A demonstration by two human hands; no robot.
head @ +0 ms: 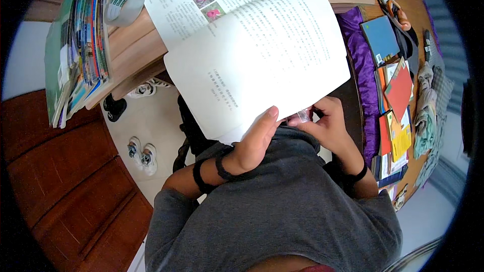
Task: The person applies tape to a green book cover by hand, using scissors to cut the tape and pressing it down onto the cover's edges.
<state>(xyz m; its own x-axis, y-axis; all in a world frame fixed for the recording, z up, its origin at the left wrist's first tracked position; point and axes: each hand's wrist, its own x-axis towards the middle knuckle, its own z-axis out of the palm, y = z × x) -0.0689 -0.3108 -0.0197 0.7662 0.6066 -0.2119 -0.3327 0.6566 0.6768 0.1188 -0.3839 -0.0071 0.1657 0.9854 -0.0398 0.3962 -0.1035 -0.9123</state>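
Note:
An open book [280,53] with printed pages lies partly on the wooden desk and reaches over its front edge towards my body. My left hand [259,139] is at the book's near edge, its thumb on the page and its fingers hidden beneath, so the book is gripped there. To its right, my right hand [327,121] pinches a piece of clear plastic film [298,117] at the book's lower right edge. Some of the right fingers are hidden behind the film and the page.
A roll of clear tape [124,6] stands on the desk [132,41] beside a stack of books [81,53]. To the right, purple cloth [359,75] and more books [399,90] lie along another wooden surface. A brown sofa [68,166] is at the left, with shoes [143,155] on the floor.

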